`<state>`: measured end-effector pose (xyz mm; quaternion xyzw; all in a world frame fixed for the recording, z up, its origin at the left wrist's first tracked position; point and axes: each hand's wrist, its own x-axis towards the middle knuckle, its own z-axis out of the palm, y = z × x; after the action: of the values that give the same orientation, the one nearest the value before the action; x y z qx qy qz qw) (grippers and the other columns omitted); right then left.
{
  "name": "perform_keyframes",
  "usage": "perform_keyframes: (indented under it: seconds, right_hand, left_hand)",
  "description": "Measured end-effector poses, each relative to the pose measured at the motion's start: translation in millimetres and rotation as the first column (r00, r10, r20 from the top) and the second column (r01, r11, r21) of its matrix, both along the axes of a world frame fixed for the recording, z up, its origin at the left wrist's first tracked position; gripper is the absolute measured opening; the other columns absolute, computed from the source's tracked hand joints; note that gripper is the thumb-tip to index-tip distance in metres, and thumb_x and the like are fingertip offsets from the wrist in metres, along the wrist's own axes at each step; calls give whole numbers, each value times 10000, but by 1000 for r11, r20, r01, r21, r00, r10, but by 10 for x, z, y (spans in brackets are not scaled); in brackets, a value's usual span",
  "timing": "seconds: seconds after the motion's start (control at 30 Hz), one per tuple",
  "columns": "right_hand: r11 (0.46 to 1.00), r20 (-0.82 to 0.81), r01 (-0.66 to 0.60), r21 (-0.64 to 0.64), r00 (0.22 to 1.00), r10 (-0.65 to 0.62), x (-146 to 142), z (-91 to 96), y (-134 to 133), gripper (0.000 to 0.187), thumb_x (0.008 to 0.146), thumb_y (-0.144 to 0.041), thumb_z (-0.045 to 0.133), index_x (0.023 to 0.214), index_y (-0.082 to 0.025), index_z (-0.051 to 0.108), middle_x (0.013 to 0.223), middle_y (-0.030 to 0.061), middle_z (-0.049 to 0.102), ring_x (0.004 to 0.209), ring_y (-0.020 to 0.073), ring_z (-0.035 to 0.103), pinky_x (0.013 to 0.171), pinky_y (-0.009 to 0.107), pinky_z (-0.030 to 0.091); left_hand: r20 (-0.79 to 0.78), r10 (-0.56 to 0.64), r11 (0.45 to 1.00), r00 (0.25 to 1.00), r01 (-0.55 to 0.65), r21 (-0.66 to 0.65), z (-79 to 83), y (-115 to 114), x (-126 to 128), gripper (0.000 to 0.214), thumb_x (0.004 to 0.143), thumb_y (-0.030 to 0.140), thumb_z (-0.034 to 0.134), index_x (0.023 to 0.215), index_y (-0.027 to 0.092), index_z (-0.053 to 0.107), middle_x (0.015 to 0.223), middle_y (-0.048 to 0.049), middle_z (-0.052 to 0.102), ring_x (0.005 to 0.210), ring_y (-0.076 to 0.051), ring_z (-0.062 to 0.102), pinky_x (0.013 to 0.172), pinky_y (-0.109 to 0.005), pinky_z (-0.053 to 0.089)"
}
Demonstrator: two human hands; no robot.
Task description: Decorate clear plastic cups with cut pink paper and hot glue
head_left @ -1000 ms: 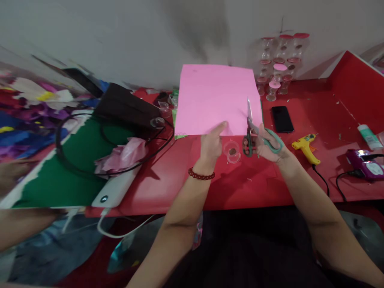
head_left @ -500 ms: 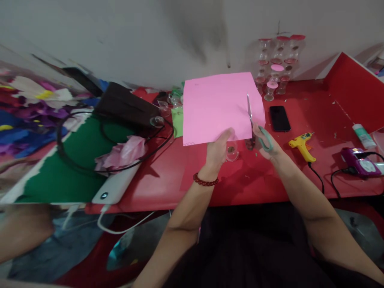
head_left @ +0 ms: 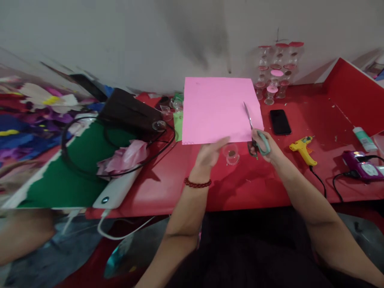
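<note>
A pink sheet of paper (head_left: 219,108) is in front of me, with small pencilled curves at its lower left corner. My left hand (head_left: 207,155), wearing a beaded bracelet, is at the sheet's bottom edge. Its fingers are stretched out and somewhat blurred, and nothing shows in its grip. Closed round the green handles of a pair of scissors (head_left: 249,116) is my right hand (head_left: 265,146), beside the sheet's lower right corner. The blades point up and away over the paper. Between my hands, a clear plastic cup (head_left: 232,155) with a brown disc stands on the red table (head_left: 228,188).
To the right lie a black phone (head_left: 280,122), a yellow glue gun (head_left: 303,150), a glue bottle (head_left: 364,139) and a purple device (head_left: 360,166). Stacked clear cups (head_left: 271,96) stand by the wall. At left are a dark box (head_left: 129,114), looping cable and white power bank (head_left: 117,188).
My left hand has slid left and its thumb has come off the front of the pink paper. The scissors have tilted slightly left. My view has shifted a little.
</note>
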<state>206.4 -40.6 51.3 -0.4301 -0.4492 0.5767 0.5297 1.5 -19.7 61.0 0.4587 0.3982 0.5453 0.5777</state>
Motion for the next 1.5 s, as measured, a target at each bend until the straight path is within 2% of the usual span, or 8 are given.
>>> perform_keyframes:
  seconds: [0.2,0.3,0.4,0.63,0.87,1.0,1.27,1.5]
  right_hand:
    - [989,39,-147,-12,988,147,261,92,29,717,671,-853,847,748,-234,492,573,-56,529,418,60,430,348,215,315]
    - [977,123,-211,-8,970,211,345,101,20,670,724,-810,846,737,-235,502,554,-54,505,426,65,422,355,215,295]
    - [980,172,-199,-2,965,197,361,95,16,652,730,-786,857,733,-237,506,535,-75,457,422,61,407,356,209,277]
    - [989,124,-138,-52,982,144,337,141,-23,687,673,-820,864,890,-240,567,567,-101,499,426,69,430,368,217,280]
    - [969,68,-201,-146,975,213,338,122,-39,575,787,-750,829,817,-239,567,644,-61,488,518,81,444,456,260,353]
    - [955,-22,-260,-140,966,259,363,152,-48,631,717,-796,855,859,-229,618,674,-45,562,540,91,488,485,261,410]
    - [967,35,-217,-131,974,223,283,195,-74,666,691,-853,829,835,-239,615,631,-37,554,515,121,515,473,296,473]
    - [979,48,-197,-57,979,200,235,118,-57,705,686,-881,809,718,-246,505,544,-84,420,428,68,348,393,264,337]
  left_hand:
    - [126,-97,995,987,91,50,300,273,-663,791,1039,726,155,1301,234,715,1521,-72,708,1454,-322,629,1146,-508,607]
    - [15,8,997,1000,-7,-72,183,345,-725,612,900,743,634,1172,206,745,1286,-134,814,1402,-365,667,1166,-540,594]
    - [-73,40,997,997,-45,-64,28,340,-636,555,615,410,987,1073,195,758,1205,-118,832,1383,-392,681,1210,-552,563]
    - [-50,86,996,995,-86,9,-22,291,-521,586,572,237,973,1122,157,787,1098,-155,837,1377,-424,686,1239,-571,539]
    - [-100,94,993,991,-85,87,-1,229,-586,714,671,293,996,1311,140,718,1180,-145,827,1395,-422,667,1274,-616,492]
    - [-111,54,998,992,-50,32,-1,220,-592,765,652,338,1012,1326,135,712,1145,-150,841,1355,-454,686,1253,-675,494]
    - [-9,16,1000,1000,-16,-19,-58,255,-556,793,554,197,997,1307,174,748,1267,-168,823,1267,-410,758,1131,-558,630]
    - [-17,35,996,999,-36,-77,-14,220,-570,621,554,226,997,1139,142,806,1226,-184,832,1185,-392,793,1098,-513,651]
